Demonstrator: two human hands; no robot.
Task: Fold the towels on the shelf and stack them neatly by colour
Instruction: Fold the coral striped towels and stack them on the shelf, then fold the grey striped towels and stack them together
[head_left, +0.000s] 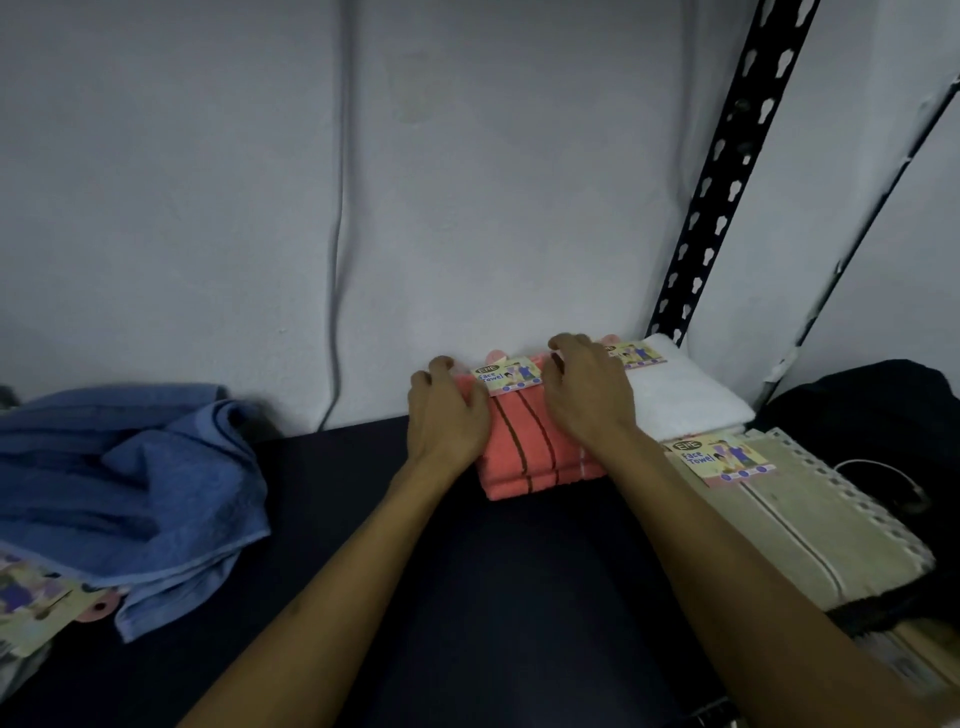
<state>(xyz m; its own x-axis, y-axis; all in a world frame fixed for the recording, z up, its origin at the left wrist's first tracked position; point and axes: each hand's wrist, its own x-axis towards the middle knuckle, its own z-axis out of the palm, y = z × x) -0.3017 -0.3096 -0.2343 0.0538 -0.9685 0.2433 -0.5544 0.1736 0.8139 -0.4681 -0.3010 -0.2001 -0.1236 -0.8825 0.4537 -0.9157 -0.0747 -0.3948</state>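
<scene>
Only one view on my feed: head camera, worn, wide-angle. Looks forward and down over dark shelf (519, 571) toward its back edge and wall (208, 182) behind. Sits close, within arm's reach; both forearms enter from bottom of frame. Upright post (727, 171) at shelf's right back corner bends with lens distortion. No second view, so I see no shared ground.

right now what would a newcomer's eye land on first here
The folded coral striped towel at the back of the dark shelf, with the left hand and right hand resting on it. Next, the rumpled blue towel heaped at the left, then the folded white towel and beige towel at the right.
</scene>
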